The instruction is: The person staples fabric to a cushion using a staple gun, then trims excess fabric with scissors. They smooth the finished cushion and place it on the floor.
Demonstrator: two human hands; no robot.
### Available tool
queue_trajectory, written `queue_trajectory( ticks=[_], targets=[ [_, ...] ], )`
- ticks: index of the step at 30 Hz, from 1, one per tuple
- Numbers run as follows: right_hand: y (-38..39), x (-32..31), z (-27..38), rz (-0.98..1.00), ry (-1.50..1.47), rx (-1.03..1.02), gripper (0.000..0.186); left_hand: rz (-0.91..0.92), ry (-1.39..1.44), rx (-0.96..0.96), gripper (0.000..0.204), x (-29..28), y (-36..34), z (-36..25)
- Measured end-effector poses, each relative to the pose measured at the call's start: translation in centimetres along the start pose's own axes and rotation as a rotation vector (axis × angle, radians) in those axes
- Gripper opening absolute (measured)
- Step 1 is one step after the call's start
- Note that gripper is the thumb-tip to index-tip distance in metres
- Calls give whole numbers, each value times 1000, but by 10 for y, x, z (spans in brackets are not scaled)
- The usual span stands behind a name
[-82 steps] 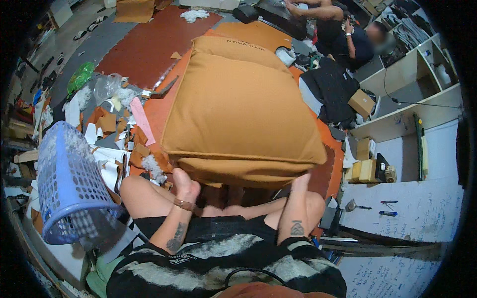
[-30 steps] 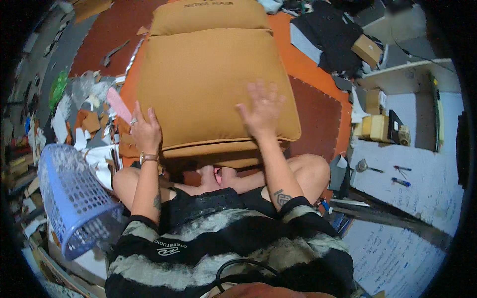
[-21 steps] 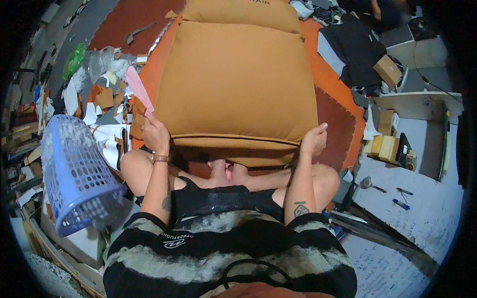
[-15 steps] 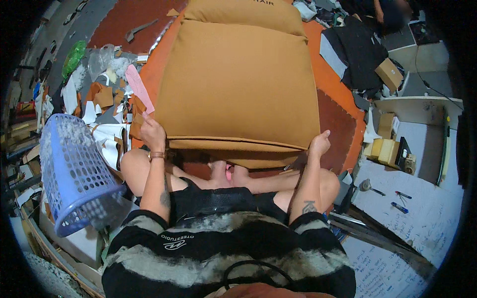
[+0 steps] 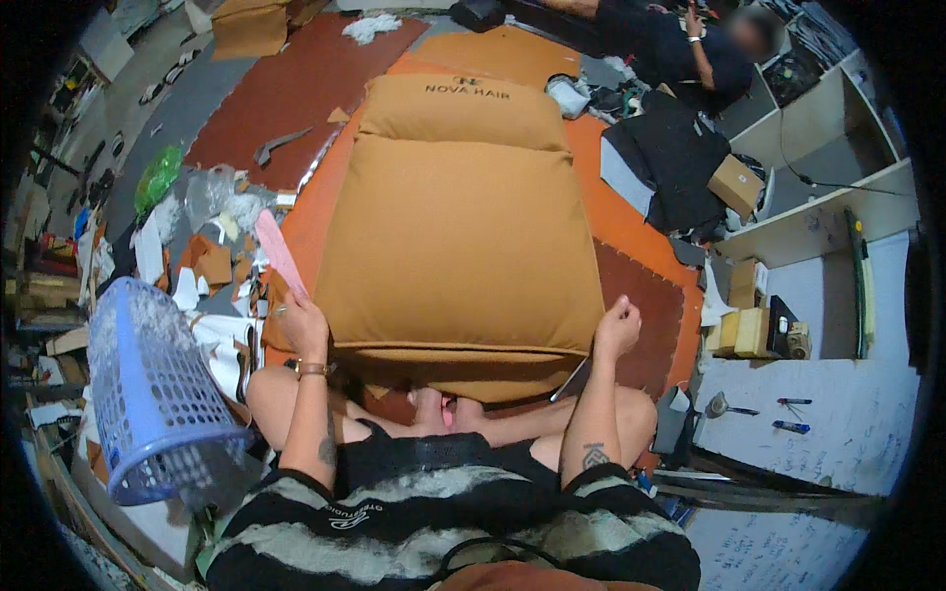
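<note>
A large tan padded seat cushion (image 5: 463, 246) lies flat in front of me, with dark lettering on its far end and a seamed near edge. My left hand (image 5: 302, 327) is beside its near left corner, fingers curled; what they hold, if anything, is hidden. A pink strip (image 5: 278, 251) lies just beyond those fingers. Past the cushion's near right corner, my right hand (image 5: 617, 327) is closed in a loose fist. By its wrist a thin metal rod (image 5: 570, 380) shows; I cannot tell whether the hand holds it. My crossed legs rest against the near side.
At left stands a blue perforated basket (image 5: 163, 394) with white fluff, near fabric scraps (image 5: 207, 261) and a green bag (image 5: 158, 177). Black fabric (image 5: 670, 163) and a cardboard box (image 5: 736, 185) lie at right. Another person (image 5: 680, 49) is at the far right. A white board (image 5: 778, 463) holds pens.
The view has tilted up, showing the cushion's far end and the other person. The cushion looks smaller and lower, its right edge further left. My right hand stands slightly apart from it.
</note>
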State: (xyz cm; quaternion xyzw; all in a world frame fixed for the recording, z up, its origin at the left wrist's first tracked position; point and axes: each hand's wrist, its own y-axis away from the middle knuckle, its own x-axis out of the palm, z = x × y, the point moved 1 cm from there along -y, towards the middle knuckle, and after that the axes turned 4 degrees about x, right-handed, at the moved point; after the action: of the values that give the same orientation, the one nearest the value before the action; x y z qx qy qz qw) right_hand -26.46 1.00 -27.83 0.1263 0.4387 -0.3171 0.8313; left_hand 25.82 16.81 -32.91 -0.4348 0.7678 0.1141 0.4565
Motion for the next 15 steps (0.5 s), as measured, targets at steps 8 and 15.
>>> queue_trajectory(
  ticks=[8,15],
  targets=[
    [93,25,151,267,33,-1162,63,228,33,809,58,9,21,-227],
    [52,101,162,353,193,-968,74,326,-203,736,66,73,5,-222]
  ],
)
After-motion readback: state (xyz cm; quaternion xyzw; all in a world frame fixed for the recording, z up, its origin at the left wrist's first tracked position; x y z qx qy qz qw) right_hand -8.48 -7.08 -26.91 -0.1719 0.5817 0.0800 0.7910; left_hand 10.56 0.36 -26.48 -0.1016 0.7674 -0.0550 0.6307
